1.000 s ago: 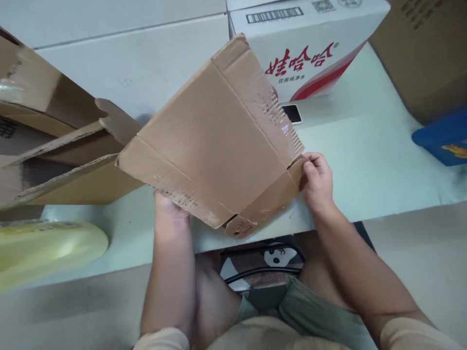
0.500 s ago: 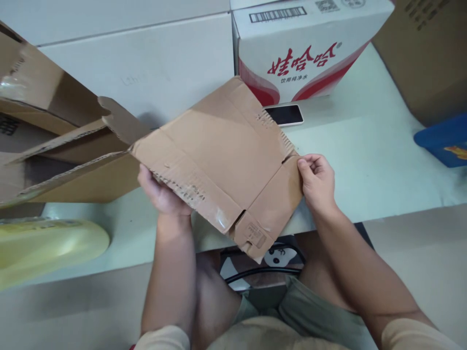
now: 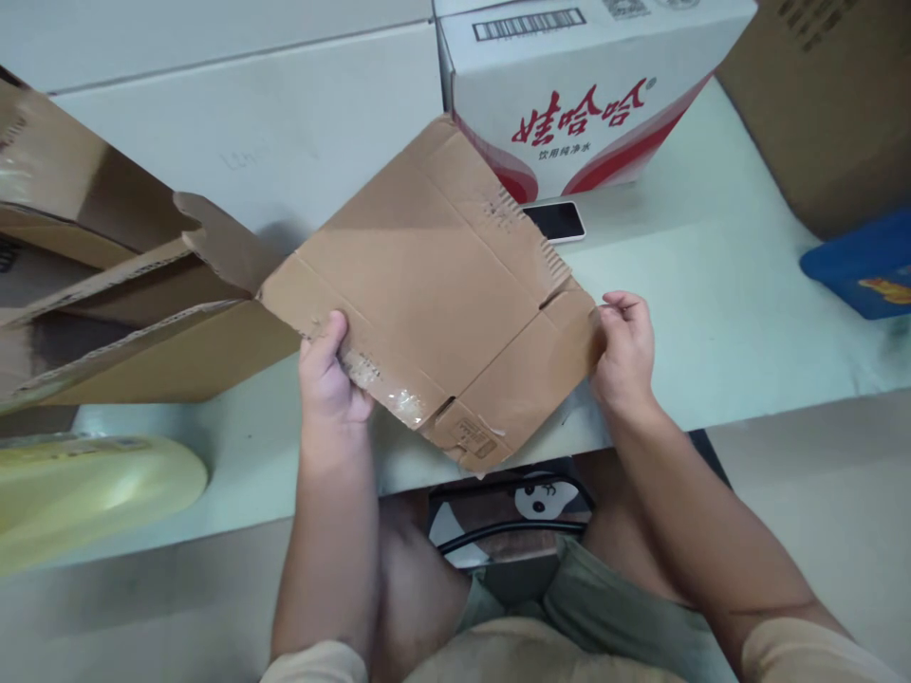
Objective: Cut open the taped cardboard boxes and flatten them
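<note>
I hold a flattened brown cardboard box (image 3: 434,285) above the near edge of a pale table (image 3: 712,313). My left hand (image 3: 325,375) grips its lower left flap, thumb on top beside a strip of clear tape. My right hand (image 3: 624,346) pinches the right corner flap. The box lies tilted, with its torn flaps spread out and a small printed label near its nearest corner.
A white carton with red lettering (image 3: 590,85) stands behind, with a phone (image 3: 559,220) lying in front of it. Opened brown boxes (image 3: 106,294) crowd the left. A yellow object (image 3: 85,484) lies at the lower left, a blue item (image 3: 861,266) and another brown box (image 3: 832,104) at the right.
The cardboard has tipped down from a steep tilt to nearly flat. My left hand has come out from beneath it and now grips the lower left flap from above.
</note>
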A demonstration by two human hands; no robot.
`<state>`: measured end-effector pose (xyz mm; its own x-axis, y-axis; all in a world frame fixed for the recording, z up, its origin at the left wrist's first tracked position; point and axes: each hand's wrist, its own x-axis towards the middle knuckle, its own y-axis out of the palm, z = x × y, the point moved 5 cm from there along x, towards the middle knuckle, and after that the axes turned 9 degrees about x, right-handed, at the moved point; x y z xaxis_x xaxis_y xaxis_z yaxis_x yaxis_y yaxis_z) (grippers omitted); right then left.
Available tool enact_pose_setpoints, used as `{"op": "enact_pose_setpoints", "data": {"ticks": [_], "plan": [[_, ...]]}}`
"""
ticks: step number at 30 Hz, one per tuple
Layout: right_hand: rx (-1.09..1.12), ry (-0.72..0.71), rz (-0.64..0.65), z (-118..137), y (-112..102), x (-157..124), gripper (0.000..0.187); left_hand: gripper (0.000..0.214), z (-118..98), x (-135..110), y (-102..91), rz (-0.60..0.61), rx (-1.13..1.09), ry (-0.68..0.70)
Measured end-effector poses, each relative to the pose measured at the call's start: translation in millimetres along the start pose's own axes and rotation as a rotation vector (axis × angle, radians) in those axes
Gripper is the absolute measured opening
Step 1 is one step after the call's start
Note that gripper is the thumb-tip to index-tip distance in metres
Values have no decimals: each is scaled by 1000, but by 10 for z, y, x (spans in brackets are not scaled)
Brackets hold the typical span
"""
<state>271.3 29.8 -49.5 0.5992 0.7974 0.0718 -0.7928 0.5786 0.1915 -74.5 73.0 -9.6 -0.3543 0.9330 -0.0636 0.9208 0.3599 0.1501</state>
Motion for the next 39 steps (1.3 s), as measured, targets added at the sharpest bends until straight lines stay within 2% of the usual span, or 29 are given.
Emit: {"op": "enact_pose_setpoints", "data": {"ticks": [3, 5, 9, 14, 17, 20, 23, 25, 28, 30, 32, 37, 39], "plan": [[71, 55, 3, -59, -8, -5, 38, 30, 24, 28, -32, -7, 5, 8], [147, 123, 60, -104, 21, -10, 43, 30, 39, 44, -47, -10, 3, 12], [216, 290, 254, -180, 149, -85, 47, 34, 73, 84, -51, 25, -2, -1], [169, 535, 451, -232, 341, -384, 58, 39, 100, 125, -53, 57, -31, -43], [143, 677, 600, -209, 444, -583, 60, 35, 89, 126, -37, 63, -12, -35], [146, 757, 703, -167, 505, -675, 61, 28, 87, 124, -14, 46, -26, -41], [222, 777, 720, -149, 555, -666, 61, 24, 24, 94, 13, 10, -86, -15], [250, 783, 719, -168, 591, -656, 62, 24, -111, 32, 44, 10, -148, 87], [272, 788, 726, -207, 641, -665, 65, 36, -342, -118, 134, 122, -248, 218], [292, 786, 730, -215, 655, -671, 66, 52, -417, -203, 190, 218, -320, 203], [301, 780, 738, -203, 642, -665, 66, 61, -409, -234, 192, 247, -402, 153], [279, 724, 742, -113, 504, -595, 62, 57, -175, -117, 71, 177, -499, -47], [267, 689, 723, -74, 433, -573, 62, 50, -128, -82, 41, 194, -515, -104]]}}
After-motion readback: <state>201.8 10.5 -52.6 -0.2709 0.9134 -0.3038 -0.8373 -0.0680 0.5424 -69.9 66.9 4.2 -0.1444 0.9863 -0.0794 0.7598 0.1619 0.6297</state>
